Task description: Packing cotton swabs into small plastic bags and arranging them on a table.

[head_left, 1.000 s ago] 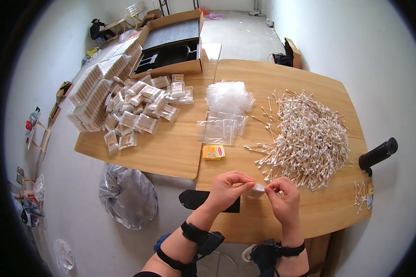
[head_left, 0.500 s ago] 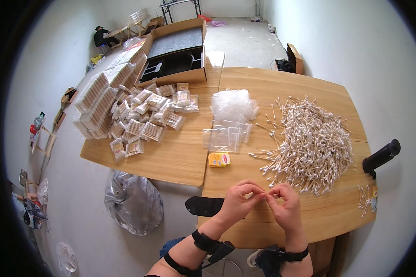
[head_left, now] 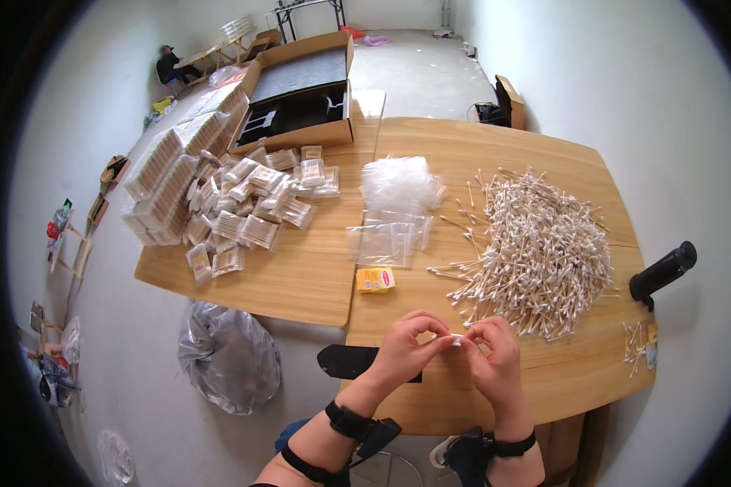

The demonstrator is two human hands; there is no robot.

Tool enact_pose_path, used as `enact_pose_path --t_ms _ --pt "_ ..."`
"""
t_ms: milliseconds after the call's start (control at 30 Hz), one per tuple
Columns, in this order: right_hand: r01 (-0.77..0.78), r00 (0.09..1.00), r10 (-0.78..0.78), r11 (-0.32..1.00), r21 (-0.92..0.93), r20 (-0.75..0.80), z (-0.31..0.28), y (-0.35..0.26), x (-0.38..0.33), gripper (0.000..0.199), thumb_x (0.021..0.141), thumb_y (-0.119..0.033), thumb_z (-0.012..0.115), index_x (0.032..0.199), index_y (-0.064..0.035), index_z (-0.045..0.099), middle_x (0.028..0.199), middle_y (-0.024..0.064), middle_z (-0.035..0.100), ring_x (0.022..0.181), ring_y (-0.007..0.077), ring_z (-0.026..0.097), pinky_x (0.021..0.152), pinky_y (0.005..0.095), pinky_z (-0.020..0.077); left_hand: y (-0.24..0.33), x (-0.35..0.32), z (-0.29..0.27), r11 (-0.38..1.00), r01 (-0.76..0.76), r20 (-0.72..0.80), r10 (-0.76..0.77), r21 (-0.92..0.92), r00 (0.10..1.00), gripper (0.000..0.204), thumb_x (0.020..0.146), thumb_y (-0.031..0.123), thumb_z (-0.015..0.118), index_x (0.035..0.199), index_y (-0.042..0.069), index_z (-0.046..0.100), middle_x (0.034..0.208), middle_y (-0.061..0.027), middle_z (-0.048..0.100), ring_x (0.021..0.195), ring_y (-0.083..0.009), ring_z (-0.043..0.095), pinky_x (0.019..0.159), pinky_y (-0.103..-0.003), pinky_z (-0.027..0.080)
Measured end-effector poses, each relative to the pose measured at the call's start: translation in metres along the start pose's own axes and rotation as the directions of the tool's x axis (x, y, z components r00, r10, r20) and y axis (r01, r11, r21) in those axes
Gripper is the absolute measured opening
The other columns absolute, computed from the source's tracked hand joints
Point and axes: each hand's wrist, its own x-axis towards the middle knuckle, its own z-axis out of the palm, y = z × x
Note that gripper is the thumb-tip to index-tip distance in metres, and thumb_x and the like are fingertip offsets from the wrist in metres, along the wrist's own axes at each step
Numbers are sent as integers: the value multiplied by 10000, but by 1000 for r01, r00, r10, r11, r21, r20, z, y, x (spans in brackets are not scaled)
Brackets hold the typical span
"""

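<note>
Small whitish strip (head_left: 456, 339) of thin material, perhaps the mouth of a clear plastic bag, lies between both hands in the head view, just above the near edge of the wooden table. The left hand (head_left: 410, 349) pinches it between thumb and forefinger, and the right hand (head_left: 497, 359) pinches it from the other side; its lower part is hidden behind the fingers.

Beyond and to the right of the right hand spreads a large heap of loose white-tipped wooden cotton swabs (head_left: 540, 252), so much sorting into packs appears left. Ahead of the left hand lie small printed yellow cards (head_left: 374, 280) and, past them, flat clear plastic bags (head_left: 394, 185), seemingly unfilled. Farther off, to the left hand's far left, a jumble of clear-wrapped swab packs (head_left: 260, 231) looks finished, beside tall stacked rows of wrapped swabs (head_left: 158, 199). Whether the pinched piece is sealed, I cannot tell.
</note>
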Motion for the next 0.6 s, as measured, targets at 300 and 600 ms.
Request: enact_pose_path --t_ms 300,600 --pt "-47 998 46 999 20 40 -16 3 1 102 820 -44 760 844 -23 663 906 127 612 854 308 612 761 376 491 5 2 -10 991 54 27 -58 121 998 108 845 69 807 863 19 713 916 -73 711 880 -186 668 805 -308 520" --pt "-17 1000 17 1000 25 12 -13 0 2 120 807 -38 776 841 -22 661 906 125 614 855 302 613 760 369 491 1 1 -6 991 47 -33 -43 123 999 114 836 61 814 849 13 712 904 -72 710 870 -189 668 794 -311 519"
